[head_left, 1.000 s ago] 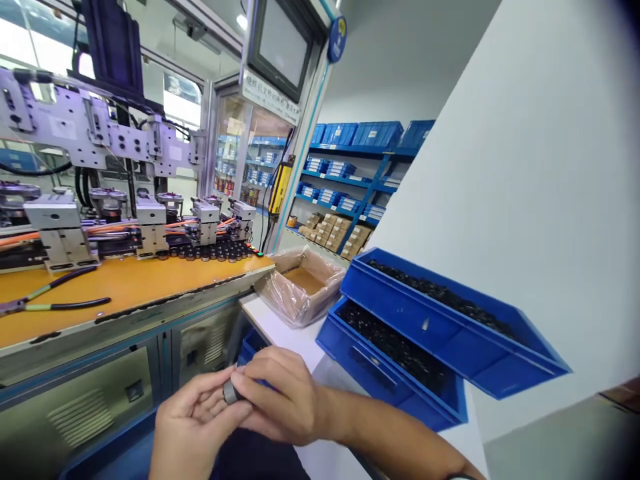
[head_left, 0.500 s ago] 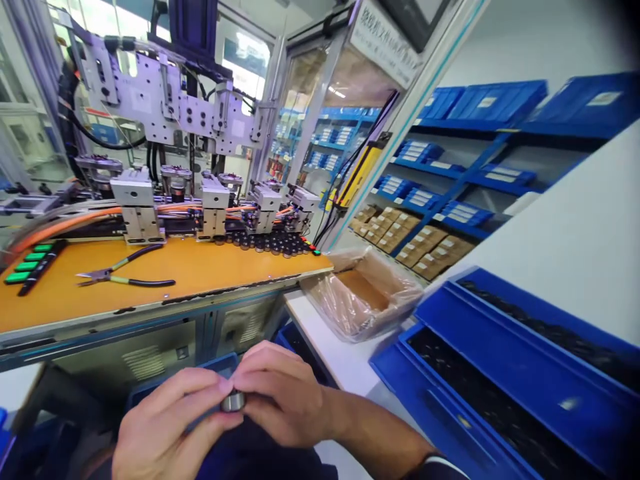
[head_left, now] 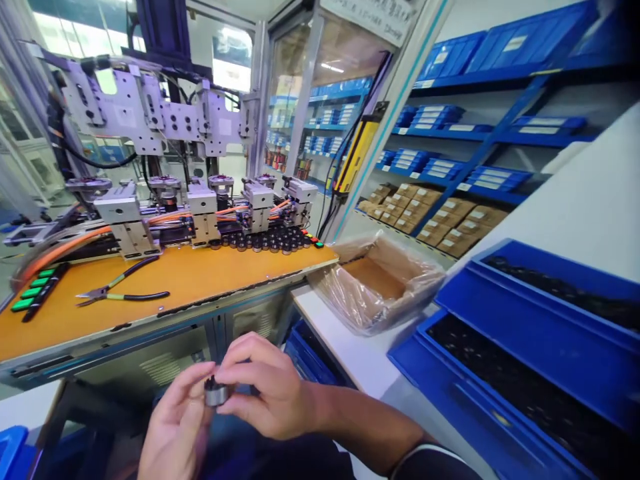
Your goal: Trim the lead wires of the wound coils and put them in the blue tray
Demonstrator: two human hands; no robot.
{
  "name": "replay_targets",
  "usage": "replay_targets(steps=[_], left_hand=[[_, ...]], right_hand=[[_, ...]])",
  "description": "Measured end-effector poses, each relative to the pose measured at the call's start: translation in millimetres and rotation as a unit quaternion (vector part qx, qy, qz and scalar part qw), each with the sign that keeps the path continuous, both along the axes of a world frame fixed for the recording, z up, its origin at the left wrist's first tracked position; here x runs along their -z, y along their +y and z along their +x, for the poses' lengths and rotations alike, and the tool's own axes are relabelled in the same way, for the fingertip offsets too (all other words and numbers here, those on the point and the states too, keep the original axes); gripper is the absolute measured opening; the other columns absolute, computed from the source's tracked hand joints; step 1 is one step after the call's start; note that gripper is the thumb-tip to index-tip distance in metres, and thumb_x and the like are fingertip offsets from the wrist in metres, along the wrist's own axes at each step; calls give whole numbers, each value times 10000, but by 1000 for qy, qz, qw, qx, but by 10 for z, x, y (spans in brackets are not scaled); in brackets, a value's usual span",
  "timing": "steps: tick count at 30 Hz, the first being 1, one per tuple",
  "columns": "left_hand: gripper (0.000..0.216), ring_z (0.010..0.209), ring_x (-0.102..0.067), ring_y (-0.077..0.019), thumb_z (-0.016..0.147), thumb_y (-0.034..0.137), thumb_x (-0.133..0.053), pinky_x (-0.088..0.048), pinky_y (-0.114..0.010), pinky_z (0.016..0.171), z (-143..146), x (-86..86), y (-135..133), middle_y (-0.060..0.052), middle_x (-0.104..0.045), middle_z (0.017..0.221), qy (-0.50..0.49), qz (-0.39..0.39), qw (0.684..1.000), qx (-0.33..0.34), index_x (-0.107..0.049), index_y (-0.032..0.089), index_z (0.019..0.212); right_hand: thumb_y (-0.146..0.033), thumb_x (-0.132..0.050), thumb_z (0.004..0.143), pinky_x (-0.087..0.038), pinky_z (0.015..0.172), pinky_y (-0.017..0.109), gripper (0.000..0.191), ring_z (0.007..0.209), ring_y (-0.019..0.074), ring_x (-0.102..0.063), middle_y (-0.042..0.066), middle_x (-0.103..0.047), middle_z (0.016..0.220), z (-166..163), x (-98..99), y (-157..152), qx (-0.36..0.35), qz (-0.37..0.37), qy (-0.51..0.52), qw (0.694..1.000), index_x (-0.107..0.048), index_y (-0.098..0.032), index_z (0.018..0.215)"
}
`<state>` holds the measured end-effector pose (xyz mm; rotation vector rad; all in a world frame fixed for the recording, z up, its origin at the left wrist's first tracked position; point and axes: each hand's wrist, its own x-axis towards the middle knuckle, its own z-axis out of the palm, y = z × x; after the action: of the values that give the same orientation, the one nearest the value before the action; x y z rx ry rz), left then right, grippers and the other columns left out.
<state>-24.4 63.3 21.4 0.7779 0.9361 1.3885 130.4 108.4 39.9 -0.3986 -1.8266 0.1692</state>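
A small round metal part with a black toothed top point(head_left: 217, 395) is held low in front of me, above my lap. My right hand point(head_left: 270, 390) pinches it from the right, thumb below and fingers at the upper edge. Closed against its left side is my left hand point(head_left: 175, 423), with the fingertips at the rim. Parts of the piece are hidden behind the fingers. On the orange bench top point(head_left: 210, 273) beyond, several similar black round parts point(head_left: 270, 241) stand grouped together.
Pliers point(head_left: 125, 293) with open handles lie on the bench, near a black strip with green blocks point(head_left: 40, 290). Behind stands a machine with metal fixtures point(head_left: 125, 217). To the right are a plastic-lined carton point(head_left: 375, 287) and blue bins point(head_left: 430, 327) of black parts.
My view has shifted, and both hands now appear slightly further left with the part. The left fingers have straightened upward, and more of the part's black top shows.
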Motion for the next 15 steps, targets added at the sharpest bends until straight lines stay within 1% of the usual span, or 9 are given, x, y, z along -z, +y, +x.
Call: replay_targets(steps=[1, 2, 4, 5, 7, 10, 12, 14, 15], left_hand=[[334, 835, -705, -164, 684, 455, -843, -571, -213, 768, -31, 22, 35, -25, -759, 928, 69, 63, 996, -5, -786, 301, 975], [301, 885, -705, -182, 689, 411, -848, -570, -221, 791, -64, 42, 78, -34, -755, 969, 140, 133, 981, -8, -796, 297, 963], [215, 936, -699, -193, 734, 284, -818, -564, -226, 820, -122, 69, 171, -36, -742, 1010, 247, 252, 936, -11, -806, 302, 947], [208, 926, -699, -185, 756, 225, -788, -561, -223, 823, -140, 79, 214, -27, -737, 993, 277, 293, 915, -14, -806, 313, 944], [245, 880, -702, -167, 769, 166, -756, -559, -220, 835, -152, 107, 284, -4, -738, 939, 303, 339, 890, -31, -802, 328, 947], [193, 881, -719, -171, 787, 190, -744, -568, -224, 856, -135, 228, 368, -3, -753, 958, 327, 355, 874, -50, -794, 308, 931], [295, 976, -722, -176, 806, 210, -735, -566, -215, 885, -126, 364, 429, -15, -745, 1117, 334, 312, 888, -55, -753, 314, 1082], [522, 1084, -700, -178, 822, 221, -731, -560, -210, 913, -134, 519, 498, -23, -689, 1289, 299, 252, 919, -51, -619, 347, 1316], [619, 1104, -694, -173, 824, 222, -734, -560, -204, 914, -146, 597, 532, -23, -666, 1331, 266, 231, 934, -57, -540, 361, 1395]], right_hand=[[-360, -598, 969, -585, 777, 293, 218, 821, 150, -649, 71, -679, 866, 33, 5, 5, 9, 2, -2, 1000, -621, -158, 1048], [-372, -593, 973, -584, 777, 290, 229, 825, 149, -651, 73, -681, 869, 64, 10, 6, 18, 4, -6, 1000, -622, -156, 1044], [-386, -580, 979, -581, 774, 282, 243, 819, 145, -652, 71, -682, 861, 111, 24, -6, 31, 6, -13, 999, -623, -153, 1034], [-383, -574, 983, -580, 768, 277, 242, 811, 142, -650, 69, -681, 854, 124, 33, -19, 35, 7, -16, 999, -624, -151, 1029], [-380, -566, 987, -578, 759, 270, 246, 801, 140, -647, 71, -683, 838, 132, 51, -45, 37, 3, -16, 999, -628, -143, 1015], [-378, -584, 974, -573, 738, 255, 262, 782, 139, -649, 83, -696, 833, 152, 59, 7, 28, -29, -34, 999, -652, -125, 986], [-354, -594, 965, -572, 738, 234, 243, 790, 135, -663, 84, -710, 861, 231, 39, 177, 42, -54, -72, 995, -675, -125, 969], [-302, -570, 975, -576, 809, 247, 206, 872, 144, -686, 90, -726, 940, 392, 7, 468, 120, -67, -105, 985, -690, -137, 1006], [-269, -543, 986, -571, 874, 277, 202, 938, 155, -691, 95, -731, 995, 499, -4, 643, 180, -71, -114, 974, -691, -148, 1050]])
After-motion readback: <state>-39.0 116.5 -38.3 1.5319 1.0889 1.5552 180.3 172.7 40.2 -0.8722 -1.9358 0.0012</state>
